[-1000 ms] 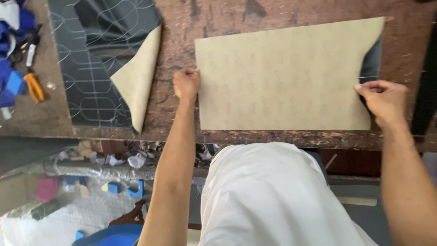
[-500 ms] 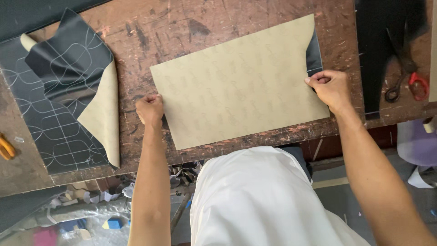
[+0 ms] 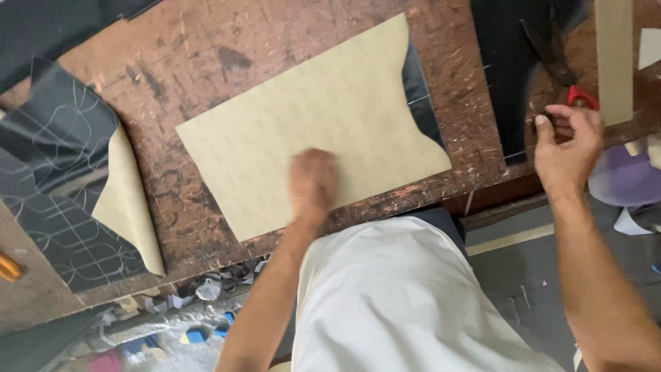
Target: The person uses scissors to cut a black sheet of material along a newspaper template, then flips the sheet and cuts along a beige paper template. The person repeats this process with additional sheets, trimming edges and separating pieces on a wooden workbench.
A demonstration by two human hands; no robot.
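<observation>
Left hand (image 3: 313,184): blurred, laid palm-down on the tan sheet (image 3: 310,124), pressing it against the workbench (image 3: 172,41); whether the fingers are spread or closed cannot be told. Right hand (image 3: 566,141): off the sheet, at the bench's near edge, fingers curled at the red-handled scissors (image 3: 561,76); a firm grip cannot be confirmed. The sheet lies tan side up, its dark face showing at the right edge. A marked dark sheet (image 3: 62,200) lies well apart at left, one corner folded back.
</observation>
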